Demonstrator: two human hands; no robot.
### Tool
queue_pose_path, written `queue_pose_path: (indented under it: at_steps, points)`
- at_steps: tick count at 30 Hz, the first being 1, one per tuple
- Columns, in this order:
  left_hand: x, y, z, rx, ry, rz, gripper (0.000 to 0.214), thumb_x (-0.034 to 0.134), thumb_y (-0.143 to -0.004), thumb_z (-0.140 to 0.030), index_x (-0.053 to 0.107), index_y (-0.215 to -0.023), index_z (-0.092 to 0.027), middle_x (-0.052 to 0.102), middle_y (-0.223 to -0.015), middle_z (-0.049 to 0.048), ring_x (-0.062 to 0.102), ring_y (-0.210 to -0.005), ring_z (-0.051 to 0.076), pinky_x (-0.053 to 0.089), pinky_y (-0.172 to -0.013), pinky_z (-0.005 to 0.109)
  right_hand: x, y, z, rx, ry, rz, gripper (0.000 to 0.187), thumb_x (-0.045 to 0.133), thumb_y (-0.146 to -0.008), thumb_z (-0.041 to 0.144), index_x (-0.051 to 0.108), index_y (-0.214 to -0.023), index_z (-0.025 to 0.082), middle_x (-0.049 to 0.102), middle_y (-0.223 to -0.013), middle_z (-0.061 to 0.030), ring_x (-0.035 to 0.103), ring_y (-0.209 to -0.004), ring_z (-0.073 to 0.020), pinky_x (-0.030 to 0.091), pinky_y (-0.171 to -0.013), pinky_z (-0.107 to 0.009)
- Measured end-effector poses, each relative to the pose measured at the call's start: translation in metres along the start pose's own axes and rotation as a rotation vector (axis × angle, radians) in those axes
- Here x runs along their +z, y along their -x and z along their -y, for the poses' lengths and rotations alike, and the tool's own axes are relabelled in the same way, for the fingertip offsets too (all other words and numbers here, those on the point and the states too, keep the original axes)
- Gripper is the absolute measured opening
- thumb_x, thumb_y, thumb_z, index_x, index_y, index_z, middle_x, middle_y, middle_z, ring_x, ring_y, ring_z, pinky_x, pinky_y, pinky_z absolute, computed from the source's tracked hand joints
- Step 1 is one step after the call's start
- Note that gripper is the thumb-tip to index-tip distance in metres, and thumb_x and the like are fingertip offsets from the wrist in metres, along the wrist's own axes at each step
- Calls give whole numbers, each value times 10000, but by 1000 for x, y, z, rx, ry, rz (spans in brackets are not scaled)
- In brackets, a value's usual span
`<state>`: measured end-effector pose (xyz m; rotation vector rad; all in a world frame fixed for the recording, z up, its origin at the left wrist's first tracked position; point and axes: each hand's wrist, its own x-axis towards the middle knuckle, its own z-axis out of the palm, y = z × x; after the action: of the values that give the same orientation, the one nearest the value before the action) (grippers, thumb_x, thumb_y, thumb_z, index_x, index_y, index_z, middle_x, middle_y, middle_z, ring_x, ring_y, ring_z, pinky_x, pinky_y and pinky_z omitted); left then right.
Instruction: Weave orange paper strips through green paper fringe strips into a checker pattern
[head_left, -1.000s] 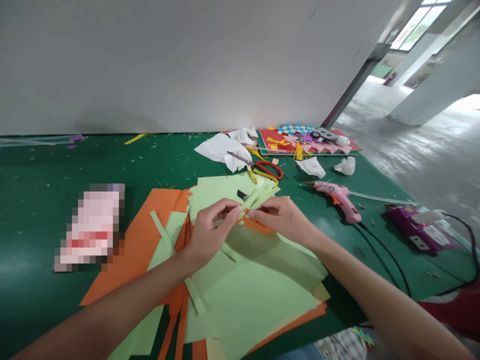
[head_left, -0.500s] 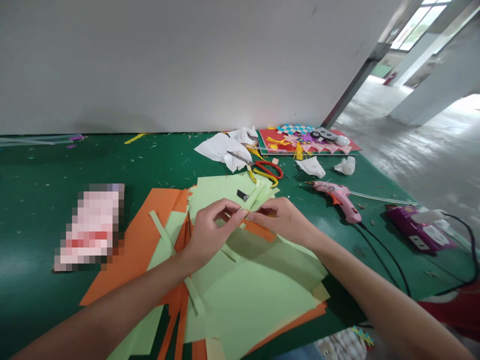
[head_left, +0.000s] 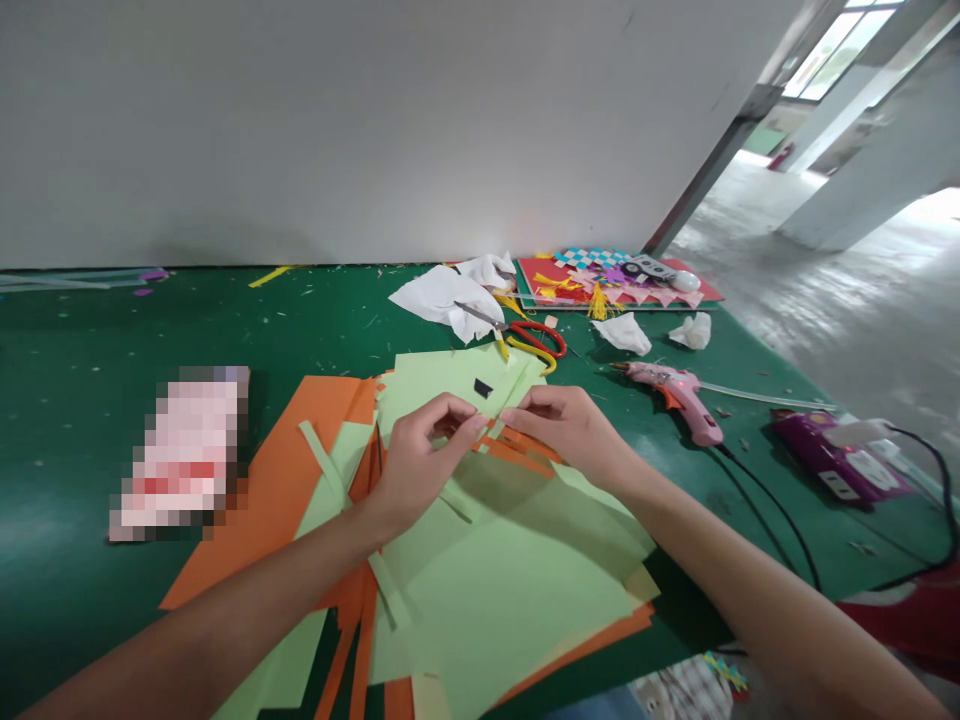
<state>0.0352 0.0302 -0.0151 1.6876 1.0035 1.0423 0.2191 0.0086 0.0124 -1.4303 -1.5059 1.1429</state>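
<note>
My left hand (head_left: 420, 455) and my right hand (head_left: 566, 425) meet over a pile of light green paper sheets (head_left: 495, 570) and orange paper sheets (head_left: 285, 470). Both hands pinch a small weave of orange and green paper strips (head_left: 514, 443) between fingertips. The left thumb and forefinger close on its left end. The right fingers press on its right part. Loose green strips (head_left: 322, 460) lie on the pile beside my left wrist.
Red and yellow scissors (head_left: 529, 340) and white tissue (head_left: 442, 295) lie behind the pile on the green table (head_left: 90, 340). A pink glue gun (head_left: 679, 395) and a purple power strip (head_left: 836, 460) are at the right. A red board with paper crafts (head_left: 615, 280) is at the back.
My right hand has moved slightly away and flattened the green strips that stood up behind it; more orange strips show under its fingers. The left hand stays in place.
</note>
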Motion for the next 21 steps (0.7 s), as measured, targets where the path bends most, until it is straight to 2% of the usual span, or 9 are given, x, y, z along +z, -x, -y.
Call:
queue_pose_path:
  at_steps: [8,13,17,21]
  points:
    - [-1,1,-1,5,21,3,183,610,-873,-301,568,-735,-188,541,-666,-45,508,-617,82,439,-570,170,1,-1,0,-2,4,1,357,662,-782,440,538,-608,154,419,-561,48,313,-520,-69,259,-474,-219]
    - [-1,1,0,-29,57,6,184,610,-872,-328,568,-752,-195,550,-686,-41,528,-630,89,462,-554,169,2,0,3,33,14,123,319,701,-738,445,617,-683,143,545,-652,10,441,-598,-100,337,-534,-229]
    - [-1,1,1,-12,52,6,156,618,-870,-303,576,-764,-197,564,-697,-42,545,-646,82,462,-585,165,1,0,3,67,23,147,287,713,-730,406,640,-671,135,520,-604,24,424,-572,-91,316,-515,-220]
    - [-1,2,0,-17,110,36,118,662,-837,-311,607,-872,-212,604,-782,-23,582,-695,98,500,-613,186,-8,-1,0,69,12,162,262,710,-738,381,650,-705,128,520,-611,22,418,-572,-90,311,-512,-221]
